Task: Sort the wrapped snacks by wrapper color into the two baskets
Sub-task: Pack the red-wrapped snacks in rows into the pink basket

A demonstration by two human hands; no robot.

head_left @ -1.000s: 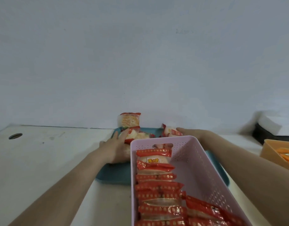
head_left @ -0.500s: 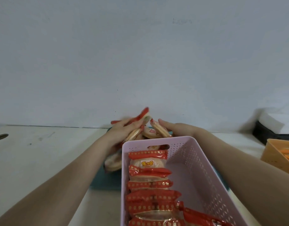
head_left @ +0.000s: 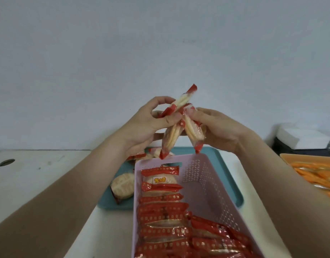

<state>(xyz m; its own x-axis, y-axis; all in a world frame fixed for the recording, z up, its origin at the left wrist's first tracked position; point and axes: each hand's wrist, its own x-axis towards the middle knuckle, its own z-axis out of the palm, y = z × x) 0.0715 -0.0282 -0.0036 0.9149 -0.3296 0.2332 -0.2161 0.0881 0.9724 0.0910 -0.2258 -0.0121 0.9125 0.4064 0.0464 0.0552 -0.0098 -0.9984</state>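
From the head camera, the left hand pinches two red-wrapped snacks between thumb and fingers. The right hand grips a third snack touching them, all raised above the far end of the pink basket.

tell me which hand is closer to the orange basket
Right. The right hand, holding a red-wrapped snack, is up and left of the orange basket; the left hand is farther left, beyond it.

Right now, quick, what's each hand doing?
Left hand: holding red snacks.
Right hand: holding one red snack.
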